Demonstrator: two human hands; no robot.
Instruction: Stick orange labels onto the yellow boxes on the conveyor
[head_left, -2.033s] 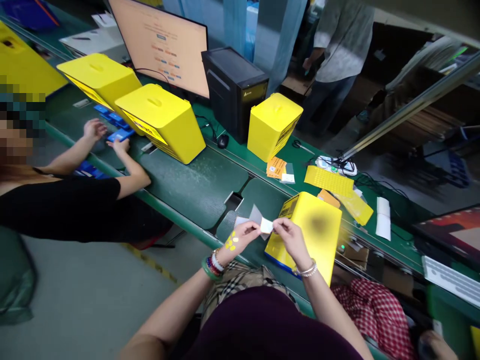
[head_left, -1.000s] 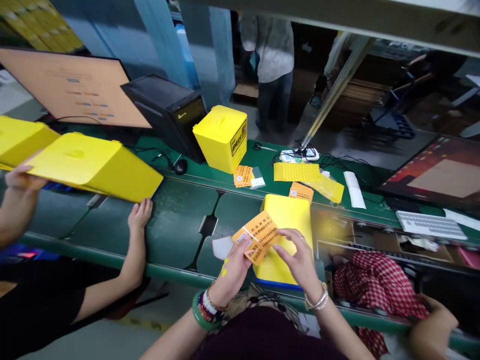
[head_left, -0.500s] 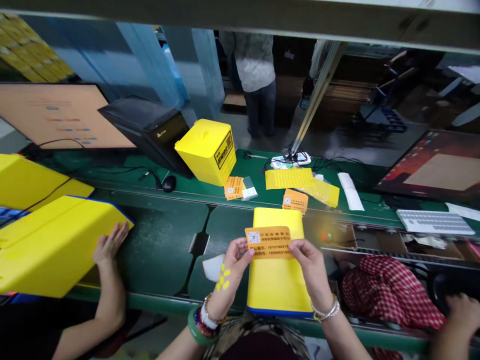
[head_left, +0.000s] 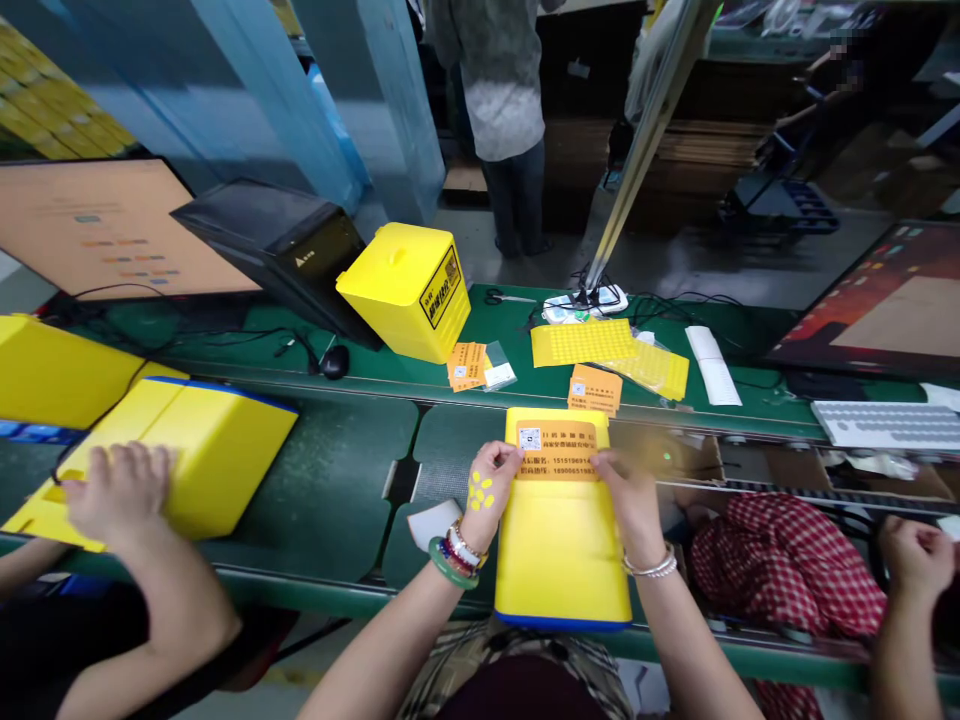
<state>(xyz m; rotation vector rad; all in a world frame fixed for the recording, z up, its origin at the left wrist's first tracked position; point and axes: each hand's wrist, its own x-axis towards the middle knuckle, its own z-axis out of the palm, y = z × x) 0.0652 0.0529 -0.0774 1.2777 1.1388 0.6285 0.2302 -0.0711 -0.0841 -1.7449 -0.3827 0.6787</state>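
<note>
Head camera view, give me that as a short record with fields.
Left hand: pinching left edge of orange label
Right hand: at label's right edge
Under label: upper part of yellow box
Label stuck down: cannot tell
Behind, to the left: lidded yellow box, black computer tower, mouse
Co-worker's hand: on another yellow box, far left

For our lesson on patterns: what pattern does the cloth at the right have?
Red-and-white checks on the cloth, seen best in the head view.
</note>
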